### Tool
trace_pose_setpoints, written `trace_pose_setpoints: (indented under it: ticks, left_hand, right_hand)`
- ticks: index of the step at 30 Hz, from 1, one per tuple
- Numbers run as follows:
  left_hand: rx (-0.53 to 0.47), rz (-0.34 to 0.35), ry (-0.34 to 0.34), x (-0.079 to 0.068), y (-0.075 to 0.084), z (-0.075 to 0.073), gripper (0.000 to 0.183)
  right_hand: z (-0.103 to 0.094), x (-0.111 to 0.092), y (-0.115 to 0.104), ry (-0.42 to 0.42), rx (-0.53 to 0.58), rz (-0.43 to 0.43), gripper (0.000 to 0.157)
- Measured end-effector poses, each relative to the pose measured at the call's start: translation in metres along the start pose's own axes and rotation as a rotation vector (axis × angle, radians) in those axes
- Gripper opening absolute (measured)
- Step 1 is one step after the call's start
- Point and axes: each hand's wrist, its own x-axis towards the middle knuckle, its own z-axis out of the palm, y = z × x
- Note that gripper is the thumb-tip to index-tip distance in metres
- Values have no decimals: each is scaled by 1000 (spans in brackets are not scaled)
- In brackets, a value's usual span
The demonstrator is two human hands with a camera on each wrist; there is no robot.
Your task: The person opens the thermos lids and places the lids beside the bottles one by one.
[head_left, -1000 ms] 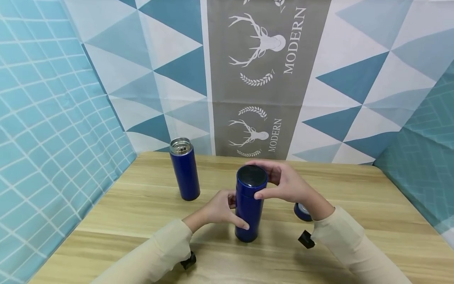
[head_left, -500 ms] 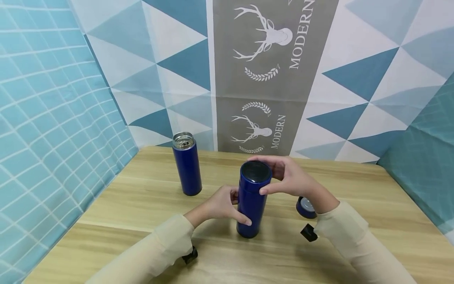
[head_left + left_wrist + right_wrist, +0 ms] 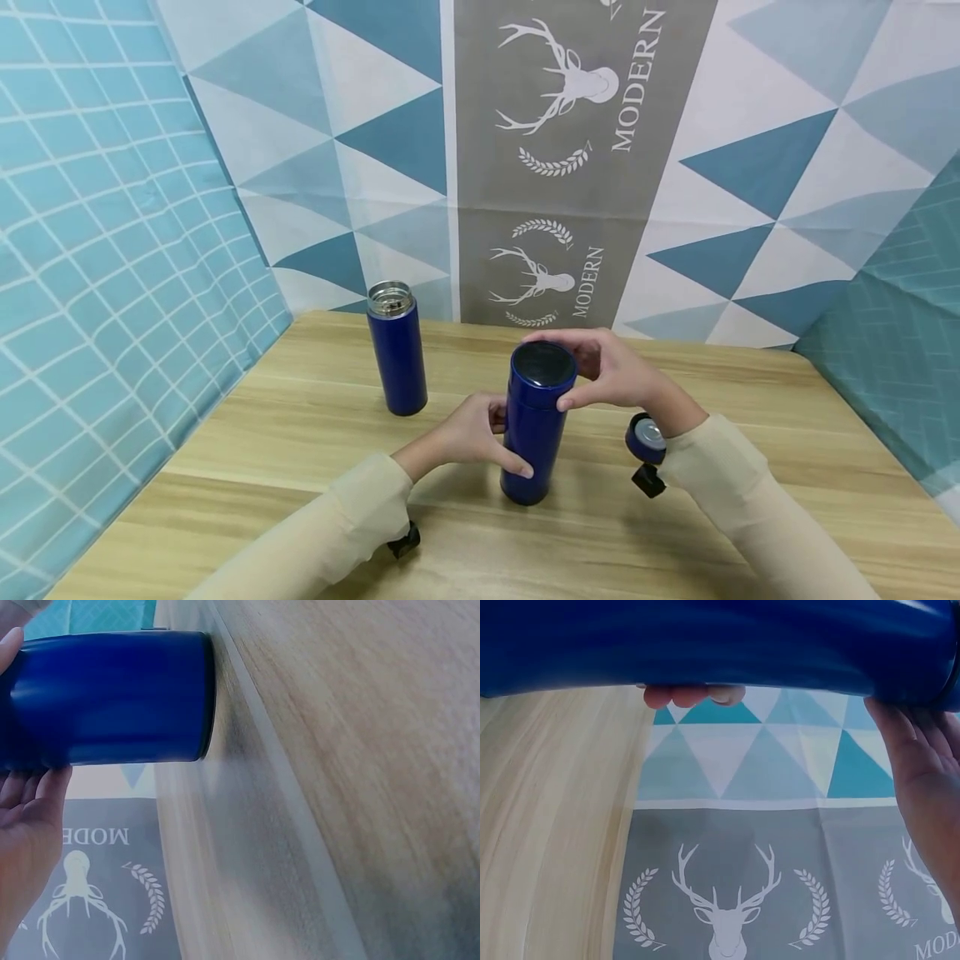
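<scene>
A blue thermos flask (image 3: pixel 534 442) with a dark glossy top stands upright on the table, its lid on. My left hand (image 3: pixel 472 433) grips the body from the left, thumb across the front; in the left wrist view its fingers (image 3: pixel 49 791) lie against the far side. Around the lid (image 3: pixel 542 385) curls my right hand (image 3: pixel 611 375), thumb at the front and fingers behind. The right wrist view shows that hand's fingers (image 3: pixel 907 739) touching the flask near its top end. Further back on the left, a second blue flask (image 3: pixel 397 354) stands without a lid, its steel mouth showing.
A loose blue lid (image 3: pixel 646 438) lies on the wooden table (image 3: pixel 300 433) beside my right wrist, partly covered by the sleeve. Patterned cloth (image 3: pixel 555 183) hangs behind the table, and blue checked cloth (image 3: pixel 112 250) borders it on the left.
The view has shifted slightly. Both hands keep their hold on the flask, and the right thumb has slid a little to the right along the lid. More of the loose lid shows.
</scene>
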Motion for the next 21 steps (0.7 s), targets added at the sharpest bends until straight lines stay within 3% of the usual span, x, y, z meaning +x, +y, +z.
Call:
trace_pose_setpoints:
  ticks: [21]
  left_hand:
    - [23, -12, 8, -1, 1, 1, 58]
  right_hand:
    - [-14, 10, 9, -170, 141, -40, 69]
